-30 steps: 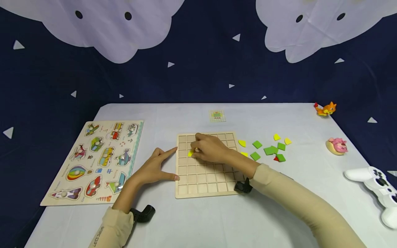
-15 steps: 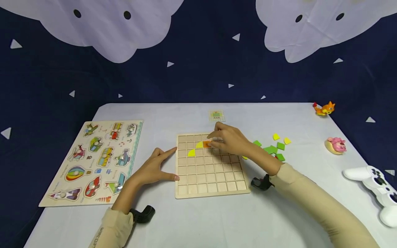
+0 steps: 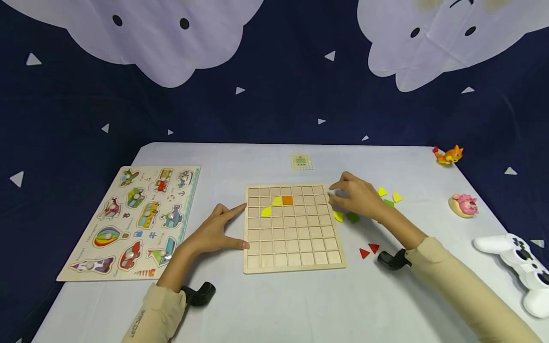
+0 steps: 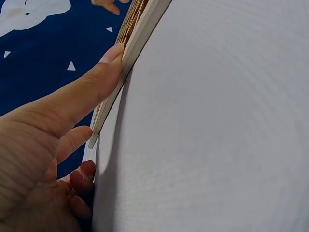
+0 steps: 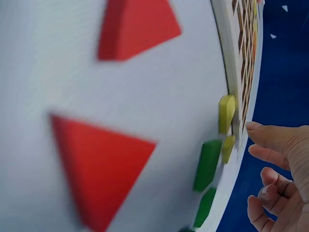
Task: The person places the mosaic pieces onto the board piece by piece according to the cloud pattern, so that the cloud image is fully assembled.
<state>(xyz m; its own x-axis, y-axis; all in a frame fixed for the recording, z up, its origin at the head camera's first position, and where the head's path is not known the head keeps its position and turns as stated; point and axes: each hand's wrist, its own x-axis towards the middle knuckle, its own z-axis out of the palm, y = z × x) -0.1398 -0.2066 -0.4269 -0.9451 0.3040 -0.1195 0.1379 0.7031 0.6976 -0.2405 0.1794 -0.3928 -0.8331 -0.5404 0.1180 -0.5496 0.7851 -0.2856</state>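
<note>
A wooden grid board (image 3: 296,236) lies in the middle of the table. Two yellow quarter-round pieces (image 3: 266,211) and an orange square (image 3: 287,200) sit in its upper cells. My left hand (image 3: 210,233) rests its outstretched thumb and index finger against the board's left edge; the thumb (image 4: 91,84) touches the rim in the left wrist view. My right hand (image 3: 358,193) hovers by the board's right edge, over loose yellow pieces (image 5: 227,113) and green pieces (image 5: 207,164). Thumb and index finger are apart, with nothing between them. That hand hides part of the loose pieces.
Two red triangles (image 3: 364,253) lie right of the board, below the right hand. A small pattern card (image 3: 301,162) is behind the board. A vehicle puzzle (image 3: 137,221) lies left. Two toy figures (image 3: 464,205) and a white game controller (image 3: 516,267) line the right side.
My right hand has left the orange square in the grid and moved right to the loose pieces. Both red triangles now show. The left hand stays at the board's edge.
</note>
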